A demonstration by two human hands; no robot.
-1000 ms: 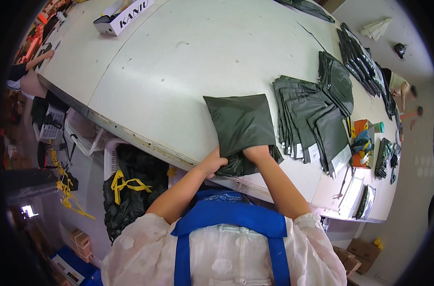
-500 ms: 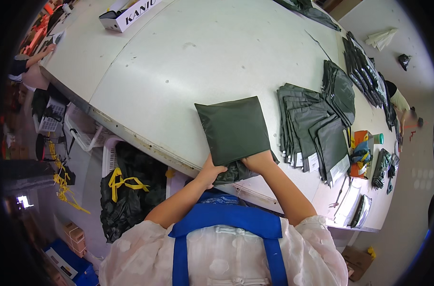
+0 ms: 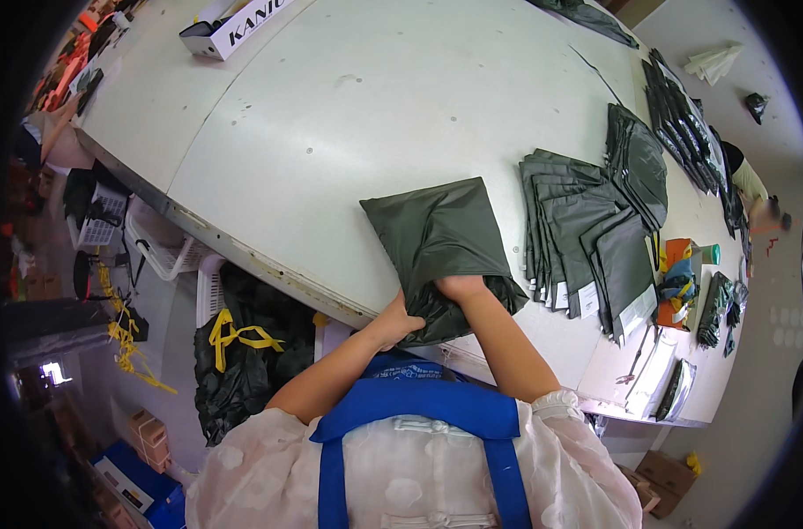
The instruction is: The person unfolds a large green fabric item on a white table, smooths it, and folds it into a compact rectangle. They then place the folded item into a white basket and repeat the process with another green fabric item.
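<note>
A dark green, square fabric pouch (image 3: 437,220) lies at the table's front edge with its near end toward me. My left hand (image 3: 394,324) is closed on the near left edge of its opening, thumb on top. My right hand (image 3: 461,287) reaches into the opening up to about the wrist, so its fingers are hidden inside. The upper layer is creased above that hand. Loose, crumpled fabric (image 3: 446,324) of the same dark green hangs between my wrists at the near side.
To the right lie fanned dark green pouches (image 3: 587,229) with white labels. Beyond them sit an orange box (image 3: 676,282) and dark bundles (image 3: 684,132). A white box (image 3: 230,31) stands far left. Below the table edge, a crate (image 3: 209,295) holds black fabric with yellow ties. Another person's arm (image 3: 62,123) shows far left.
My right hand has moved slightly left and farther into the pouch. The pouch's upper layer, smooth before, is now wrinkled and lifted at the opening. My left hand keeps its grip.
</note>
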